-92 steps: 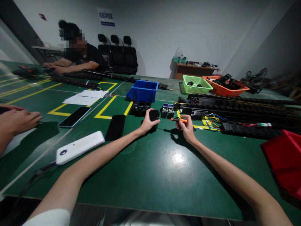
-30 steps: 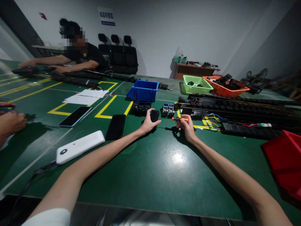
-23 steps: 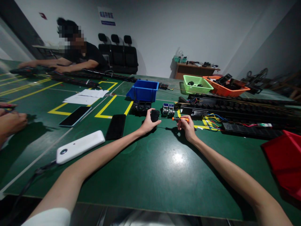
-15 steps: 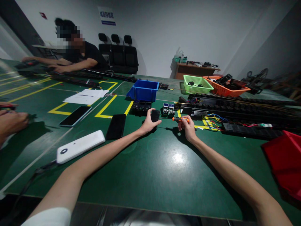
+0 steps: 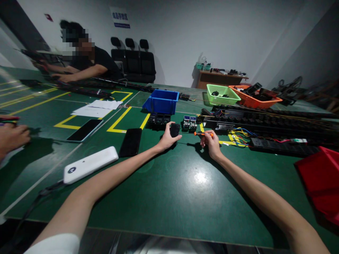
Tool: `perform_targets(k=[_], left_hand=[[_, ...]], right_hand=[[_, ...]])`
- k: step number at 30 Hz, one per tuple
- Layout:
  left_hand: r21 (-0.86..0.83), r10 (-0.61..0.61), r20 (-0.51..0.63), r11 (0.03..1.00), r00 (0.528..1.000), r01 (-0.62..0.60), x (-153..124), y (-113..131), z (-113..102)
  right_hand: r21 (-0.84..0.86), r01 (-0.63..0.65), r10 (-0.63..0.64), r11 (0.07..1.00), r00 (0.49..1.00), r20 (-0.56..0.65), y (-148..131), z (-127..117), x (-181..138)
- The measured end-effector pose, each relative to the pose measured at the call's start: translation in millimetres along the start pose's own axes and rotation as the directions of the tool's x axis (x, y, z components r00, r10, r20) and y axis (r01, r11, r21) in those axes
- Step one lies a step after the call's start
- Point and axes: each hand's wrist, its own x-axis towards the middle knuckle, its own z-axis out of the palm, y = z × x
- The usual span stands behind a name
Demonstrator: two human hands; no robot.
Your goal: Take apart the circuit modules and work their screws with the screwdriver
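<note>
My left hand [image 5: 168, 137] is closed around a small black block-shaped part [image 5: 174, 130] above the green table. In my right hand [image 5: 211, 141] is an orange-handled screwdriver [image 5: 203, 134], its thin shaft pointing left toward the black part. I cannot make out whether the tip touches it. Just behind, between the hands, two small silver-and-blue modules [image 5: 190, 122] sit side by side. Several black modules [image 5: 159, 120] stand in a row behind my left hand, in front of a blue bin [image 5: 162, 101].
A black phone [image 5: 130, 142], a white power bank [image 5: 91, 164] with a cable, another phone [image 5: 85, 130] and papers [image 5: 97, 108] lie left. Long black rails [image 5: 280, 147] with wires and a red bin [image 5: 321, 180] are right. Green [image 5: 222, 95] and orange baskets [image 5: 254, 102] stand behind. Co-workers' hands show left.
My hands, the black part and the screwdriver look unmoved. At the far left, the seated co-worker has raised a dark tool-like object, and the nearer co-worker's hand has shifted slightly.
</note>
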Motion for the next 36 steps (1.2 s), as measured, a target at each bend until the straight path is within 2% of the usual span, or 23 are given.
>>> perform_targets(k=[9,21,30,36], left_hand=[[0.004,-0.017,-0.007,1.000,1.000,0.017,-0.7,1.9,0.6],[0.016,0.003,-0.007,1.000,1.000,-0.003,0.0,0.9,0.6],[0.000,-0.013,-0.008,1.000,1.000,0.013,-0.2,1.8,1.0],[-0.016,-0.010,-0.011,1.000,1.000,0.010,-0.5,1.9,1.0]], right_hand=[[0.021,0.009,-0.010,1.000,0.999,0.038,-2.0,-1.0,-0.5],[-0.023,0.029,-0.029,0.999,1.000,-0.007,-2.0,0.6,-0.8],[0.001,0.008,-0.008,1.000,1.000,0.015,-3.2,-0.8,-1.0],[-0.037,0.040,-0.040,0.999,0.999,0.009,-4.5,0.0,-1.3]])
